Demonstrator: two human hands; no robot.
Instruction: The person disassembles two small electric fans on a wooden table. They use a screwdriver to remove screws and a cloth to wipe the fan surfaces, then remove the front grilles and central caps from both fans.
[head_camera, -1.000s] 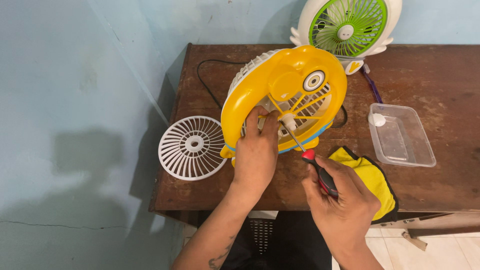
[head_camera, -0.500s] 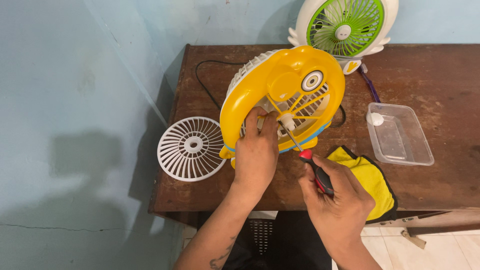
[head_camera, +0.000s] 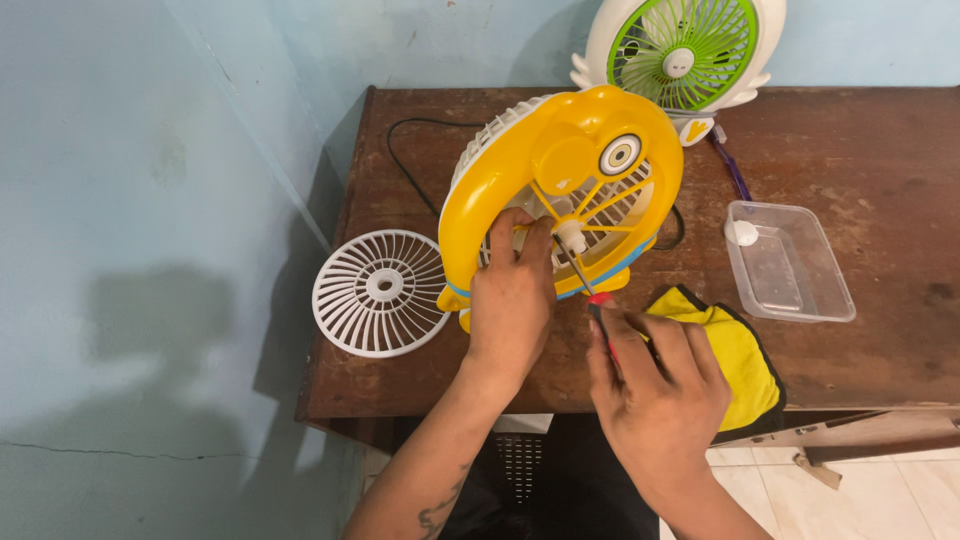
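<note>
Holding the round yellow plastic fan (head_camera: 560, 190) on the brown wooden bench (head_camera: 860, 150), the left hand (head_camera: 512, 300) grips its spokes. The right hand (head_camera: 655, 390) is clamped on a red-handled screwdriver (head_camera: 590, 290), tip at the fan's white middle. A white round grille (head_camera: 380, 292) lies left.

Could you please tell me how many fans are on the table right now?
2: a yellow fan in the middle, steadied by the left hand, and a green-and-white fan at the back edge. None seems hidden.

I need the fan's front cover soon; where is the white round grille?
In the head view the white round grille lies flat at the table's left edge, just left of the yellow fan.
</note>
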